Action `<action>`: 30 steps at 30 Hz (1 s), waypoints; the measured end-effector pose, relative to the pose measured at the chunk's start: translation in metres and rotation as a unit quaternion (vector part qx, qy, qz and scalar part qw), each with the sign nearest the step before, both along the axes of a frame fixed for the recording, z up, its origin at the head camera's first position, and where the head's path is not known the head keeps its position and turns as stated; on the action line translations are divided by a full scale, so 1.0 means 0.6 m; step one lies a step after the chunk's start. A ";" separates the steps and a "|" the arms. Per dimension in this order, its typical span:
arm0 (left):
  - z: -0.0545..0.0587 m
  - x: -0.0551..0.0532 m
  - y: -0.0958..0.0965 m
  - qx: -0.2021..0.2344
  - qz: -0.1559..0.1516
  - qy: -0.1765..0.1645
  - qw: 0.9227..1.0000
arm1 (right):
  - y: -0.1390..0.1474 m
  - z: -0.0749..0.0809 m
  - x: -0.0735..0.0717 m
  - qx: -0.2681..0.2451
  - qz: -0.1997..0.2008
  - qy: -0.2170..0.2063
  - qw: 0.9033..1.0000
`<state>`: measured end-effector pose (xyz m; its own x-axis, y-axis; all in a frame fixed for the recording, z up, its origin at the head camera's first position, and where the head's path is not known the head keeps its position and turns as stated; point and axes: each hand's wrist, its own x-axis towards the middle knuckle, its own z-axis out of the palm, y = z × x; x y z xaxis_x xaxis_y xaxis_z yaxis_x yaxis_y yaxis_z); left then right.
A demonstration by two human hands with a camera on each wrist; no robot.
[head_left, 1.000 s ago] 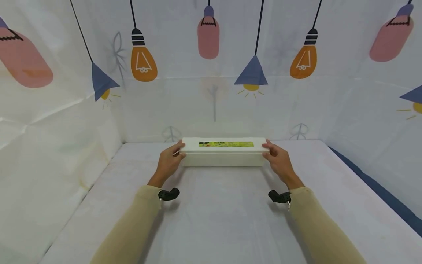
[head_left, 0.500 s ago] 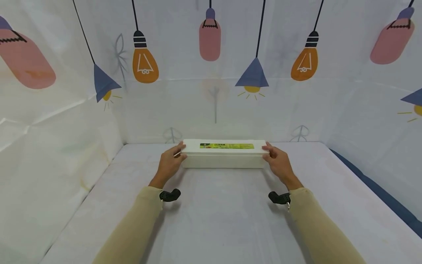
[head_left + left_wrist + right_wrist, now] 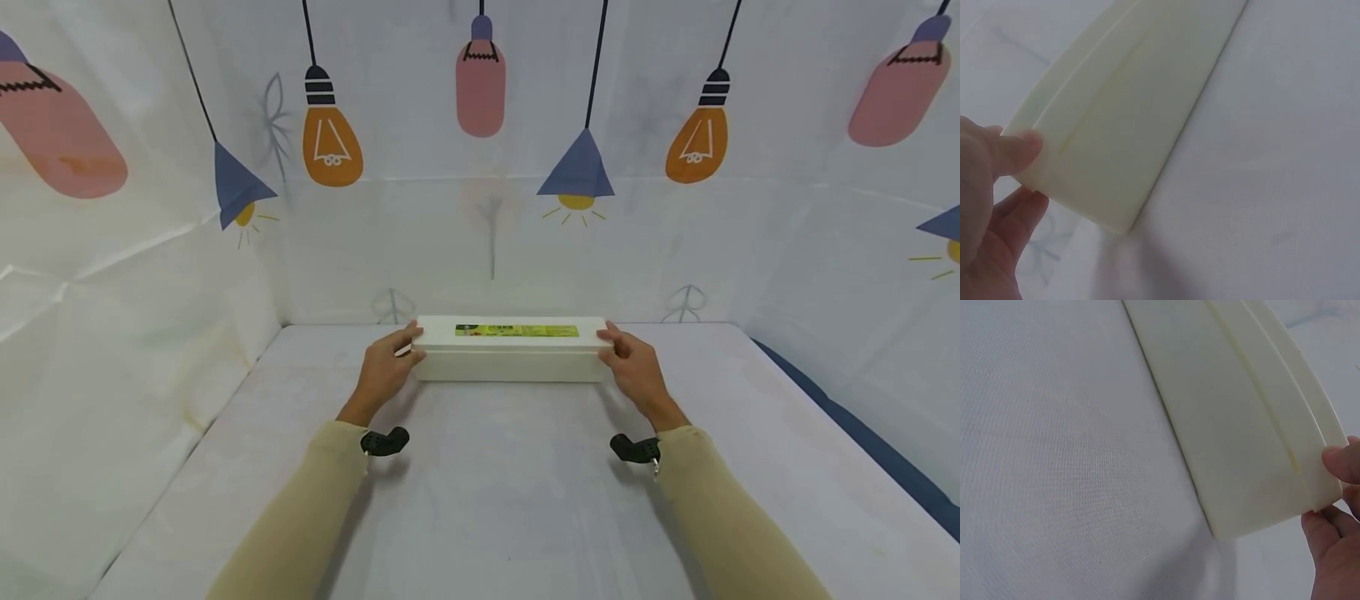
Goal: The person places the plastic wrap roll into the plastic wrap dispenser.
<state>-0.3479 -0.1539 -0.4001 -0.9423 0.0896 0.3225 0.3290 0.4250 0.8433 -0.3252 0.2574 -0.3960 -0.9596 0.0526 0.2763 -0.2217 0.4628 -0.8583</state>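
Note:
A long white lidded box [image 3: 517, 367] lies crosswise on the far part of the table, a yellow-green label [image 3: 517, 331] on its lid. My left hand [image 3: 384, 367] grips its left end. In the left wrist view the thumb [image 3: 1022, 150] presses the front face near the lid's rim, with fingers bent at the end wall. At the opposite end my right hand [image 3: 637, 371] holds the box the same way, its thumb [image 3: 1342, 464] by the lid's rim in the right wrist view. The lid is on, so the inside is hidden.
The box stands on a white-covered table [image 3: 487, 500], close before a white back sheet [image 3: 480, 242] printed with lamps and bulbs. Another sheet [image 3: 150, 333] hangs along the left side. A dark blue strip [image 3: 862, 421] shows past the table's right edge. Each wrist wears a black strap-on device [image 3: 386, 442].
The head view has shifted very slightly. Both hands keep their hold on the ends of the box, and the box stays in its place.

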 end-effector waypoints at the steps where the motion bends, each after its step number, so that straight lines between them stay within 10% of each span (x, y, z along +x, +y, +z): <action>1: 0.000 0.000 0.000 0.001 0.001 -0.001 1.000 | 0.000 0.000 0.000 -0.003 0.000 0.000 1.000; 30: -0.001 -0.001 -0.002 0.000 0.012 -0.052 0.999 | 0.009 -0.001 0.002 -0.036 -0.006 -0.048 0.998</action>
<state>-0.3483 -0.1550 -0.4008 -0.9727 0.0671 0.2221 0.2290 0.4311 0.8728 -0.3238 0.2630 -0.3967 -0.9805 0.0807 0.1791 -0.1325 0.4012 -0.9063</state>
